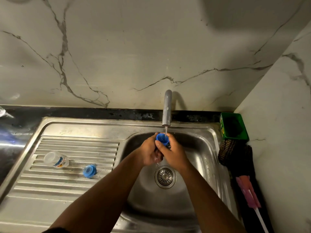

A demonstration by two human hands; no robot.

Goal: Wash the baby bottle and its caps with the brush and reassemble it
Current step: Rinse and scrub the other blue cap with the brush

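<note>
Both my hands hold a blue cap [162, 139] over the sink basin, right under the tap [167, 108], whose thin stream of water runs into the cap. My left hand [149, 153] grips it from the left and my right hand [173, 153] wraps it from the right, thumb across the front. The clear baby bottle [56, 159], with a printed picture, lies on its side on the ribbed drainboard [50, 184]. A second blue cap with the teat ring [90, 171] lies on the drainboard nearer the basin. The pink bottle brush [248, 192] with a white handle lies on the counter at the right.
The steel sink [198, 165] has a round drain strainer [165, 176] below my hands. A green tub [234, 126] stands at the back right corner, with a dark scouring cloth [233, 153] in front of it. A marble wall rises behind and to the right.
</note>
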